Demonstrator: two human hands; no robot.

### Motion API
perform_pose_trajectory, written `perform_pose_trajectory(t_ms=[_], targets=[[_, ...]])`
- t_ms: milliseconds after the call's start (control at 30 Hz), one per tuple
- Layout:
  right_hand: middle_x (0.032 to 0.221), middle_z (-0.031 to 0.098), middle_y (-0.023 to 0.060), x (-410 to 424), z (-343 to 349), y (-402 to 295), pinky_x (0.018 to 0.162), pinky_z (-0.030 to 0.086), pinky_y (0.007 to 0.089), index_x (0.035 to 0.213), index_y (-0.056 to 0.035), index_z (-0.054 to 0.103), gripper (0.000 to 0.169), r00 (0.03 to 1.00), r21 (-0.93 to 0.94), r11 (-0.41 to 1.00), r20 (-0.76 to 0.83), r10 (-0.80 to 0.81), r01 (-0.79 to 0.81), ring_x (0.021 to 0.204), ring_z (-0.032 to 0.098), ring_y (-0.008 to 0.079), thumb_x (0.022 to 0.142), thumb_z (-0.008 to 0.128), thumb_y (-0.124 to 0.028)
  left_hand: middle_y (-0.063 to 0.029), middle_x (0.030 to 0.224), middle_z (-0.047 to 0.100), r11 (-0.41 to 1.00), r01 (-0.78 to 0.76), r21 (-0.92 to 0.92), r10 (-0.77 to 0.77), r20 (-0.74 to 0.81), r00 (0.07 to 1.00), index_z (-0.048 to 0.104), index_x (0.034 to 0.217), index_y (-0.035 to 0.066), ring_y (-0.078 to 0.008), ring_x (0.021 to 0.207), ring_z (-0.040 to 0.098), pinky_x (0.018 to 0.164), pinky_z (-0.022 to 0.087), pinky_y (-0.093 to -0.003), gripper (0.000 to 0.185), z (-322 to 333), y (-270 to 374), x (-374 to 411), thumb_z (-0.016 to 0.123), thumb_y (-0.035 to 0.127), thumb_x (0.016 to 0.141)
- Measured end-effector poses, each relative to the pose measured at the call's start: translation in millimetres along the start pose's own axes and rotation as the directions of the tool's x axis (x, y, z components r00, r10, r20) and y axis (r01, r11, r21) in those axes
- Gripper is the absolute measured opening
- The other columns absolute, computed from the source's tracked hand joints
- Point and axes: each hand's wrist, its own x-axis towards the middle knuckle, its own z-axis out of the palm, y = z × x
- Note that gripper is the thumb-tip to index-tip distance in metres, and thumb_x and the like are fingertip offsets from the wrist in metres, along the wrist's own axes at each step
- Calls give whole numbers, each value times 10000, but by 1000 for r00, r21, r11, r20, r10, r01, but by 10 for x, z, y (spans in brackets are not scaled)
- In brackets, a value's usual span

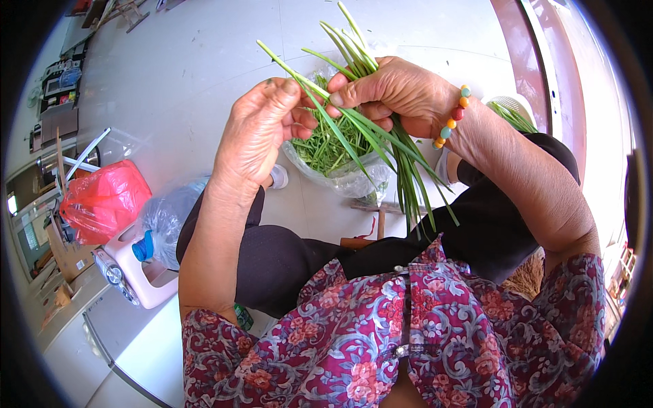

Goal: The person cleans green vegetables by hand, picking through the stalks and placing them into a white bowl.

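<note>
My right hand (408, 92), with a beaded bracelet at the wrist, grips a bunch of long green garlic chives or similar leafy stalks (408, 168); their pale ends point up and the leaves hang down. A few stalks lie slantwise between my two hands. The fingers of my left hand (265, 115) are bent at these slanted stalks, near their pale part; whether they pinch one is hidden. Below both hands, an open clear plastic bag (352, 181) on the floor holds a heap of loose green leaves and stalks (326, 148).
A white basket (515, 104) with more green stalks stands at the right. On the left are a red plastic bag (109, 199), a large clear bottle in plastic (171, 219) and a pale pink jug (158, 293). Near my knees is a small wooden stool (381, 224).
</note>
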Motion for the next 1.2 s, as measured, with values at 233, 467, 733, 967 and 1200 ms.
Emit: perform_pose_trajectory(t_ms=[233,467,733,967,1200], targets=[[798,643,94,-25,-55,3,382,260,162,925,-17,573,176,1000,36,999,10,25,-25,417,345,21,769,642,-61,-73,773,621,990,-35,136,37,-10,999,573,845,42,-95,593,510,574,415,-226,101,51,-40,24,546,139,849],[733,594,68,-148,-59,-36,549,449,219,848,11,579,122,994,66,993,-37,105,-102,598,543,89,735,625,12,-68,523,564,416,-255,873,589,-45,807,515,616,15,-181,444,556,440,429,-301,112,36,-109,52,579,46,702],[720,572,49,-251,-112,-39,448,347,189,918,51,549,255,994,27,994,-25,109,-109,495,465,48,691,663,26,-58,572,565,176,-241,954,645,73,761,501,614,56,-254,510,559,477,441,-348,122,132,-97,-1,601,69,683],[774,605,92,-392,-79,-94,503,402,193,946,58,547,306,987,-18,991,-89,132,-134,526,513,94,663,663,45,-59,544,557,104,-184,977,706,58,706,500,601,58,-238,481,556,457,437,-328,118,-44,-80,34,596,37,666],[675,606,91,-464,-144,-61,438,363,209,881,45,594,269,987,-132,985,-127,96,-113,478,472,93,629,682,15,-39,525,564,337,-117,934,667,-149,730,528,632,22,-111,463,523,474,424,-245,98,-232,-10,103,597,30,702]])
